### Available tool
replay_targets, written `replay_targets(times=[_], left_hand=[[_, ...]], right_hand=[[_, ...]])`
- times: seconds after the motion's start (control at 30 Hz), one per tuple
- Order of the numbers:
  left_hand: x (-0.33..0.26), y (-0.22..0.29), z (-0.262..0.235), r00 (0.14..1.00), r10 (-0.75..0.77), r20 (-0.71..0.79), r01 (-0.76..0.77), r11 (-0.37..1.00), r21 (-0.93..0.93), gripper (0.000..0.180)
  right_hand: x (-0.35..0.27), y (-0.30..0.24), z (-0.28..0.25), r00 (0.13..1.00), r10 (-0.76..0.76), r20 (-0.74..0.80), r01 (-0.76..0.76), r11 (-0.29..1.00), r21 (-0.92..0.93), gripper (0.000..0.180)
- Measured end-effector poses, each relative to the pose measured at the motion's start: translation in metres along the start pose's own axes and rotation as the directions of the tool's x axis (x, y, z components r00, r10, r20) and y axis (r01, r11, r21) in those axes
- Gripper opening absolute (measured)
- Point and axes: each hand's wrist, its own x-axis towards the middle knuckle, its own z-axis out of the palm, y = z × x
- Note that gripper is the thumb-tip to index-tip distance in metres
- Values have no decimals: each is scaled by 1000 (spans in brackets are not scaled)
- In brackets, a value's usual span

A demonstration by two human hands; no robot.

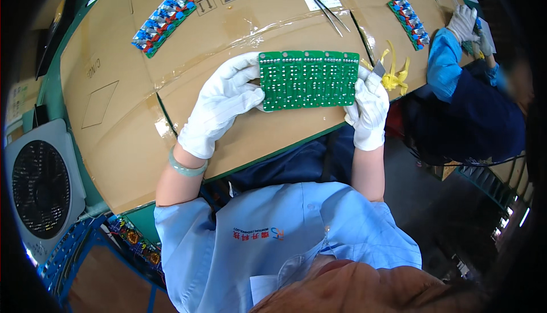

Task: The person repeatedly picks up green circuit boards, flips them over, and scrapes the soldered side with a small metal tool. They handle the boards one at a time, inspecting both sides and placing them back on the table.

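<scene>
A green printed circuit board (307, 80) is held up over the cardboard, its solder side showing rows of small shiny joints. My left hand (219, 105), in a white glove, grips the board's left edge, thumb in front and fingers behind. At the right edge, my white-gloved right hand (369, 110) is closed on the board as well. A small flat grey piece (379, 68) sticks up by the right fingers; whether they hold it cannot be made out. Parts on the board's other side are hidden.
Brown cardboard (114, 159) covers the table. Boards with blue and red parts lie left (164, 23) and right (409, 22). Tweezers (325, 9) rest near a white paper. Yellow ties (395, 76) lie right. A fan (41, 187) stands left; a co-worker's gloved hand (461, 23) works right.
</scene>
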Motion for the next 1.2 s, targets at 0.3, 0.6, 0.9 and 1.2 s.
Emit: replay_targets(times=[0.3, 0.6, 0.9, 1.2], left_hand=[[1, 1, -4, 999, -32, 27, 33, 999, -38, 61], [2, -3, -7, 1000, -17, 3, 17, 1000, 6, 57], [2, -5, -5, 1000, -1, -25, 3, 998, 68, 54], [0, -4, -5, 999, 31, -32, -27, 992, 127, 55]], right_hand=[[0, 1, -2, 1000, 14, -23, -14, 1000, -22, 44], [1, 1, -3, 1000, 21, 20, -21, 1000, 5, 48], [0, -3, -1, 998, 66, 10, -67, 997, 37, 45], [-1, -7, -1, 995, 96, 20, -97, 994, 56, 45]])
